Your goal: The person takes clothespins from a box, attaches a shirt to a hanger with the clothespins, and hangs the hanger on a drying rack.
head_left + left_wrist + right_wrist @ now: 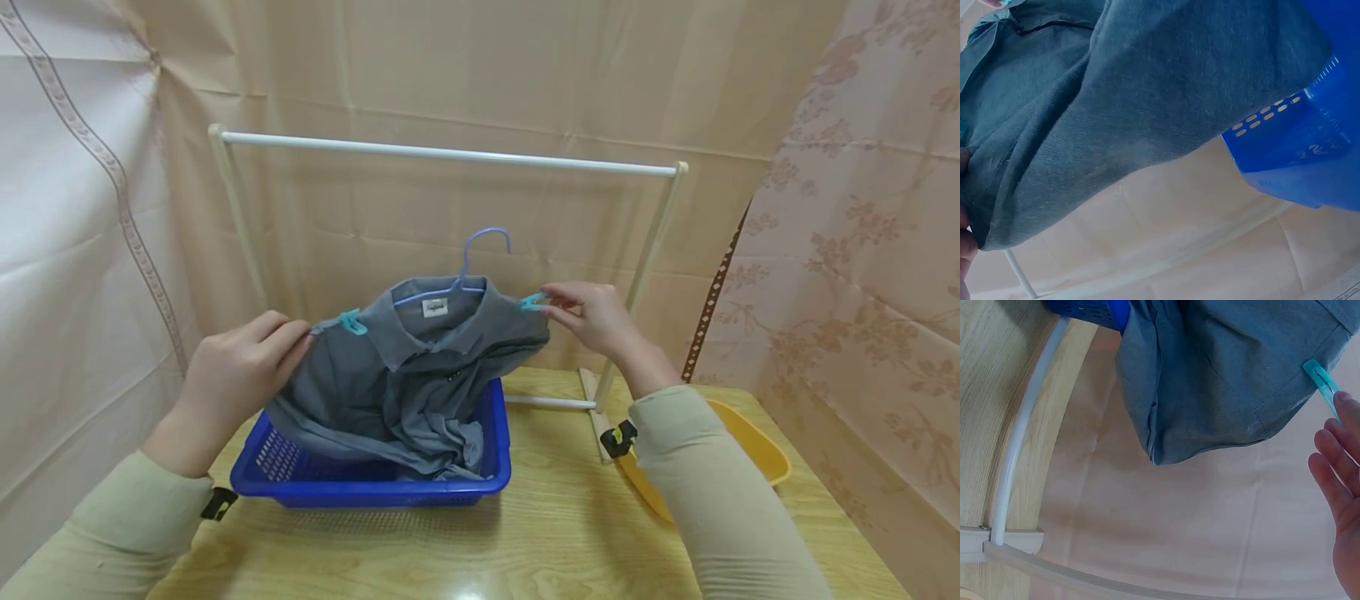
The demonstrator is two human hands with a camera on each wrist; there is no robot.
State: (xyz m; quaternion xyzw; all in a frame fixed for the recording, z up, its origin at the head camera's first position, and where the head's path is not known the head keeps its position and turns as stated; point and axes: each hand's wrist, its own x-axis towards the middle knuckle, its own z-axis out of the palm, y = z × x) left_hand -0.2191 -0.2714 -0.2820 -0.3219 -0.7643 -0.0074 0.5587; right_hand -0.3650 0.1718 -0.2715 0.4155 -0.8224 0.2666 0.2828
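Note:
A grey collared shirt [360, 383] hangs on a light purple hanger [467, 262], its lower part bunched inside a blue basket [375, 493]. My left hand [243, 367] pinches the shirt's shoulder cloth, just outside a teal clothespin [352, 322] clipped there. On the other shoulder sits a second teal clothespin [532, 302]; my right hand [596, 321] pinches its handle end between thumb and fingers. The right wrist view shows that clothespin [1322, 381] biting the shirt's shoulder edge. In the left wrist view, the shirt [1147, 94] covers most of the picture, with a few fingertips at its left edge.
Behind the basket stands a rack with a white top bar [450, 153] and pale side posts [654, 237]. A yellow basin [750, 442] sits at the right, partly hidden by my right sleeve. All rest on a wooden table [555, 517]; beige cloth [525, 75] hangs behind.

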